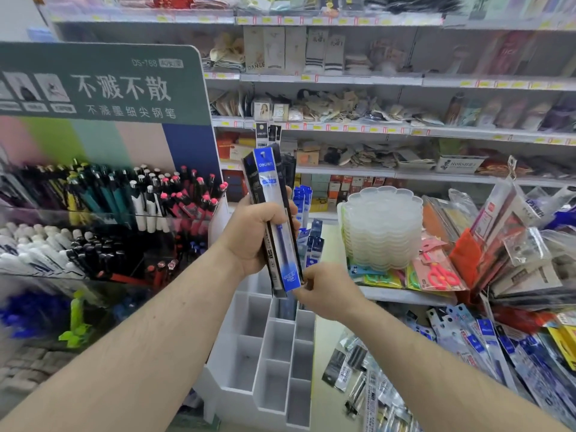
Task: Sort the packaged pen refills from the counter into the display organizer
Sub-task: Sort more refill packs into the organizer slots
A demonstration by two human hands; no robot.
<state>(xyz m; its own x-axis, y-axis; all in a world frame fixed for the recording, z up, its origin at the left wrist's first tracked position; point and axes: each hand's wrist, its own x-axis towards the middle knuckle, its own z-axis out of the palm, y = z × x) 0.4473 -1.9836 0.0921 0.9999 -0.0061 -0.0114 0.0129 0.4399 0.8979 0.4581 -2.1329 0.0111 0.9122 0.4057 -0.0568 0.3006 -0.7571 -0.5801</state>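
At chest height above a white organizer, the left hand [254,235] grips a bundle of packaged pen refills [274,219], fingers curled round its middle so the packs stand nearly upright. The front pack is blue and clear with a blue refill inside; black-edged packs sit behind it. The right hand [327,291] pinches the lower end of the bundle between thumb and fingertips, just at the bottom corner of the blue pack.

Directly below the hands stands the display organizer [249,353], a stepped white unit split into square compartments. One compartment near its top holds something dark; its far rows hold upright blue refill packs [304,201].

To the right, on the table [327,353], lie more loose refill packs [473,344], blue-and-clear ones fanned near the right edge and a few darker ones [346,366] closer in. Behind them sit a stack of clear scalloped trays [383,226] and a pink pair of packaged scissors [439,272].

To the left is a clear pen rack [124,201] filled with black, teal, white and pink-capped pens under a green sign with Chinese lettering [103,85]. Store shelves [374,126] of blurred goods fill the background.
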